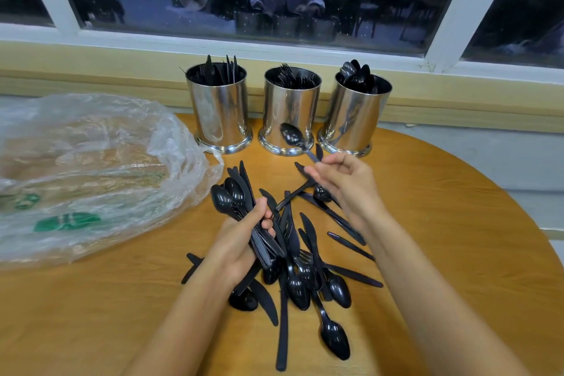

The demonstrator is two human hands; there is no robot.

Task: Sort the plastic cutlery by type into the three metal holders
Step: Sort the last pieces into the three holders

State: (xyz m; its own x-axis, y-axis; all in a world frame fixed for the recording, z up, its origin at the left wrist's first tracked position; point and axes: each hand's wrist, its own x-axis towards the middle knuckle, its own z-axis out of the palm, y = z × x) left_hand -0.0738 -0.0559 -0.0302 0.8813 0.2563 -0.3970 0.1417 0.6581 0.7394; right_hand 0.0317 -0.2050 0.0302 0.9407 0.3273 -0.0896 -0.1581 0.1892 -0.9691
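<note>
L hand (pixel 241 241) had fingers curled tight round a bundle of spoons and knives (pixel 232 196). R hand (pixel 348 183) pinched one spoon (pixel 291 134) by the handle end, its bowl well past the fingertips, in front of the middle holder (pixel 290 101).

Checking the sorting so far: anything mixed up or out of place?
Holders look consistent: left holder knives, middle holder forks, right holder spoons. Only the bundle in the left hand mixes spoons and knives.

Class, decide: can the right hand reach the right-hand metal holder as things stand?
Probably yes: the right hand, pinching a spoon, is just before the right holder, nothing between them.
</note>
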